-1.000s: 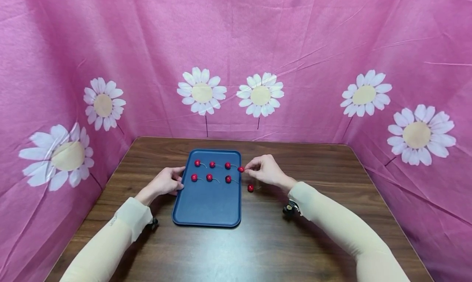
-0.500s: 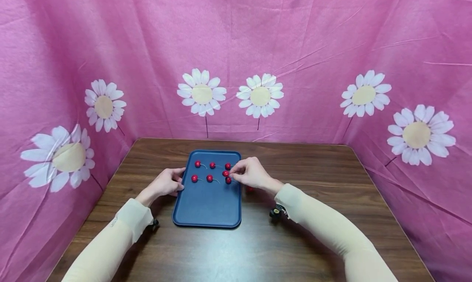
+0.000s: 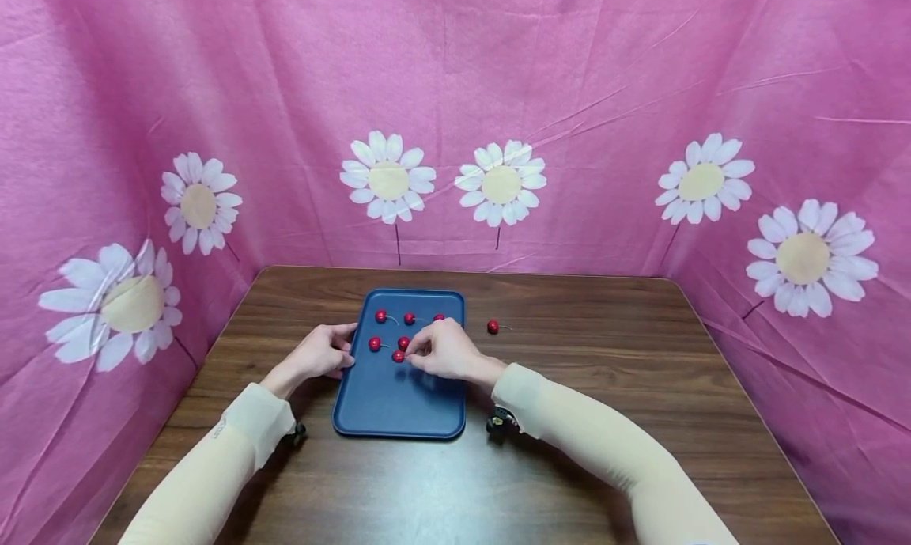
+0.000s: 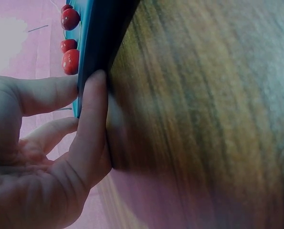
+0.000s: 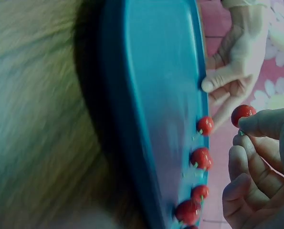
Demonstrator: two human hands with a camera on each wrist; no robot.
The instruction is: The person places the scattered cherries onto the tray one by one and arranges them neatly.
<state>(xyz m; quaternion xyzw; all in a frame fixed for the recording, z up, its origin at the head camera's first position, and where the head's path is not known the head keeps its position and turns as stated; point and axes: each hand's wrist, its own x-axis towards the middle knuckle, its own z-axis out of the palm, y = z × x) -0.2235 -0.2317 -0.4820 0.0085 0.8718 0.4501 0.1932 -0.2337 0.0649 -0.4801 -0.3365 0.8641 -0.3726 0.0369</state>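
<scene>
My left hand [image 3: 318,352] holds the left rim of a blue rectangular tray [image 3: 398,414], and in the left wrist view its thumb and fingers meet the tray's edge. Above the tray, my right hand [image 3: 448,352] pinches a red cherry [image 3: 398,357] near its stem between thumb and fingertips. In the right wrist view that held cherry [image 5: 242,115] shows raised at the fingertips. Several other cherries lie on the tray, among them a top-left cherry [image 3: 380,316] and a lower-left cherry [image 3: 375,344]. My right hand partly covers the cherries at the tray's right.
One more cherry [image 3: 493,327] with its stem lies on the wooden table [image 3: 605,355], right of the tray. A pink cloth [image 3: 605,78] printed with white flowers hangs around the table's back and sides.
My right hand has carried its pinched cherry leftward from the tray's right edge to below the second row's middle cherry. My left hand has stayed at the rim.
</scene>
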